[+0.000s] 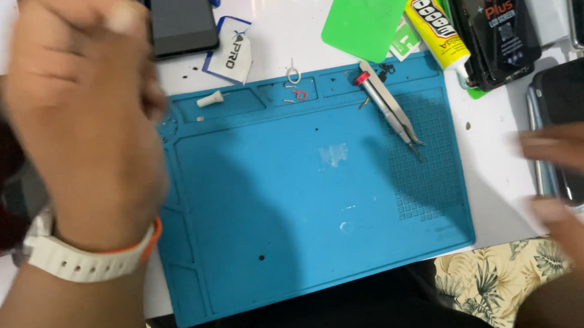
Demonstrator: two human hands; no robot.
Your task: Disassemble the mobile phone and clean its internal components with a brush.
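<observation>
**Right hand reaching for the dark phone at the right edge**

The right hand (570,181) is blurring at the right side of the frame. Its fingers are spread apart, above and below a dark phone (569,110) with a shiny metal side. The fingers are lying over the phone's lower part, but I cannot tell if they are touching it. The grip is not closed on anything.

The left hand (79,109) is hanging in the upper left of the frame, with a white watch (88,261) on the wrist. Its fingers are curled in, and it is too blurry to tell if it is holding something small.

The phone is looking smooth and hard, so it is likely slippery and would break if dropped. It is probably a bit heavy for its size. The long metal sides look like the best place to hold it, not the glass.

The phone is sitting on the white desk (500,144), just beside the blue work mat (294,204). Close above it in the frame, a black phone box (493,23) and a yellow glue tube (432,24) are crowding the upper right. Metal tweezers (390,104) are lying on the mat's upper right part. The middle of the mat is offering the most open room. The desk edge is running near the bottom right, with flowered cloth (488,273) below it, so the phone is sitting close to a drop.
</observation>
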